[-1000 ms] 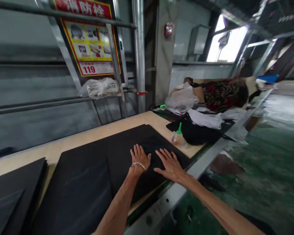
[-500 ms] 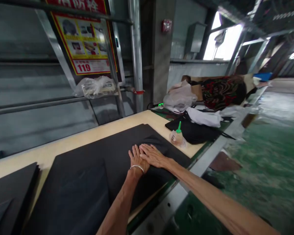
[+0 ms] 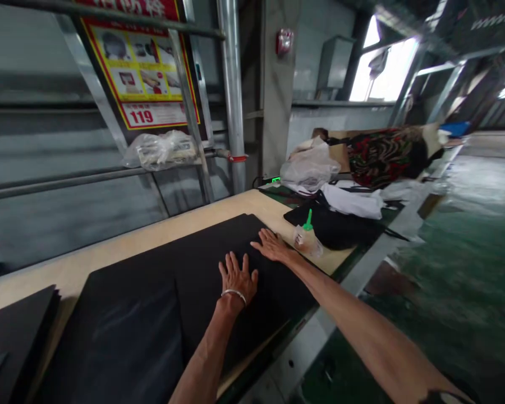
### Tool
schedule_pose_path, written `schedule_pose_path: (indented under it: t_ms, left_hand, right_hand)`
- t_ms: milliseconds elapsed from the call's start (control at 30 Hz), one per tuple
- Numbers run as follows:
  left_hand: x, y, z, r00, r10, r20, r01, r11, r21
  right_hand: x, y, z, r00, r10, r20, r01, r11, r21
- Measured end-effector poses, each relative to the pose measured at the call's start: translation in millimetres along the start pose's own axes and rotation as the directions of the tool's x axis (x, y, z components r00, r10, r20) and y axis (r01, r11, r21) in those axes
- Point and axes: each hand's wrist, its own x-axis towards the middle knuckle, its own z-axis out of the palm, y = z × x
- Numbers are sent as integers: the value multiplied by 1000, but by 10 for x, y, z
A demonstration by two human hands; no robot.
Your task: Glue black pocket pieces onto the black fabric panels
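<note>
A large black sheet (image 3: 193,252) lies flat on the pale table top. My left hand (image 3: 237,280), with a silver bangle at the wrist, rests palm down on it with the fingers spread. Farther off to the right, my right hand (image 3: 272,247) lies palm down near the sheet's right edge, fingers stretched out. A smaller dark piece of smooth material (image 3: 138,336) covers the sheet's left part. Just beyond my right hand stands a squeeze bottle (image 3: 308,240) with a green nozzle, wrapped in clear plastic.
A stack of black sheets (image 3: 17,331) is at the lower left. Past the bottle lie a black cloth item (image 3: 336,224), white cloth (image 3: 353,200), a plastic bag (image 3: 311,165) and a patterned cloth heap (image 3: 387,157). Metal pipes (image 3: 233,101) run along the wall.
My hands were together, the right overlapping the left; now they are apart. The right has moved away and to the right, and the left's fingers have spread. The raised folds beside them have flattened.
</note>
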Motion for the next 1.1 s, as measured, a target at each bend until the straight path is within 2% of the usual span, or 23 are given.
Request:
schedule_pose_path:
  t_ms: [67, 133, 200, 233, 300, 367, 567, 667, 767, 833, 900, 1000, 1100]
  left_hand:
    - [-2, 5, 5, 1000, 1, -6, -1, 1000, 4]
    - [-4, 9, 10, 1000, -5, -8, 5, 1000, 13]
    - [-3, 12, 11, 1000, -7, -3, 8, 1000, 28]
    - [-2, 13, 11, 1000, -9, 3, 9, 999, 34]
    - [2, 15, 7, 1000, -12, 16, 12, 999, 40]
    - [3, 19, 2, 1000, -13, 18, 12, 999, 39]
    - [-12, 24, -10, 999, -32, 12, 32, 999, 12]
    - [-18, 10, 2, 1000, -4, -15, 4, 1000, -4]
    - [-19, -7, 7, 999, 19, -41, -20, 1000, -22]
    - [-15, -16, -1, 999, 14, -33, -16, 999, -45]
    - [-10, -21, -16, 1000, 16, -8, -17, 998, -65]
    - [-2, -20, -36, 1000, 14, 26, -12, 996, -85]
    - [4, -15, -51, 1000, 0, 22, 2, 995, -99]
  right_hand:
    - [-55, -24, 10, 995, -5, -95, 3, 1000, -17]
    - [-152, -42, 73, 978, -122, -170, 116, 992, -43]
    - [-256, -48, 159, 962, -223, -159, 218, 975, -48]
    - [-298, -47, 197, 965, -232, -124, 229, 973, -34]
    - [-348, -37, 237, 978, -195, -76, 195, 981, -13]
    - [-355, -30, 224, 985, -149, -81, 149, 989, -8]
    - [-419, -24, 20, 996, -84, 21, 84, 996, 0]
    - [-681, 92, -16, 992, -21, -125, 15, 999, -48]
    - [-1063, 320, 14, 967, 64, -246, -91, 991, -99]
    - [-1292, 483, 28, 951, 172, -258, -201, 976, -89]
    - [-1443, 614, 23, 940, 231, -253, -256, 964, -71]
    - [-1503, 733, -14, 944, 208, -257, -228, 972, -50]
    - [-1431, 812, -59, 948, 185, -260, -195, 981, -15]
